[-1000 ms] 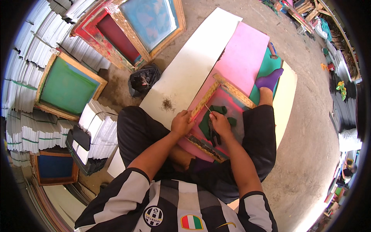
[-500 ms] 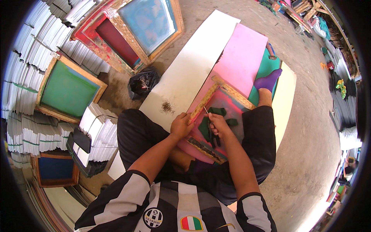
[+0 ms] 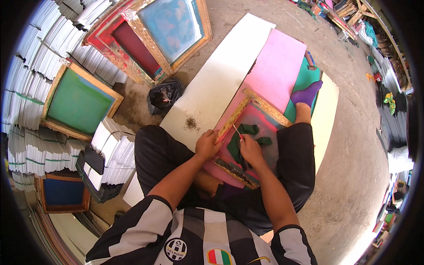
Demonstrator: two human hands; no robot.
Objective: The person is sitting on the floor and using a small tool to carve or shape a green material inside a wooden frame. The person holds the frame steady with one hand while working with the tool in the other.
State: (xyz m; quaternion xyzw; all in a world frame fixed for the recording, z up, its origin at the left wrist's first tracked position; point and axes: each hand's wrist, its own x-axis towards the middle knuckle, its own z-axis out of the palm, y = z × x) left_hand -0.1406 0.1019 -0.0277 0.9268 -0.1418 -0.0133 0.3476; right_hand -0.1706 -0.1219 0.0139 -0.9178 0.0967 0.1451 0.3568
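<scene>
A wooden screen-printing frame (image 3: 266, 108) with pink-stained mesh rests across my lap, tilted. My left hand (image 3: 207, 145) is closed around its left rail. In my right hand (image 3: 251, 149), above the mesh, is a slim screwdriver (image 3: 237, 130) with a thin metal shaft and a reddish handle end. Its tip is at the inner edge of that rail; whether it touches the wood I cannot tell. Dark green strips of cloth (image 3: 250, 128) lie on or under the mesh around this hand. Something black sticks out below the palm, mostly hidden.
Small wire-like scraps (image 3: 191, 123) lie piled on a white sheet (image 3: 229, 57). A pink sheet (image 3: 278, 62) lies beside it, with a hammer (image 3: 311, 62) further right. A black plastic bag (image 3: 164, 95), more frames (image 3: 79, 101) and paper stacks (image 3: 112, 150) stand left.
My right hand has turned so its back faces up, and more of the screwdriver's handle end shows. The black thing below the palm is less visible. My left hand stays on the rail.
</scene>
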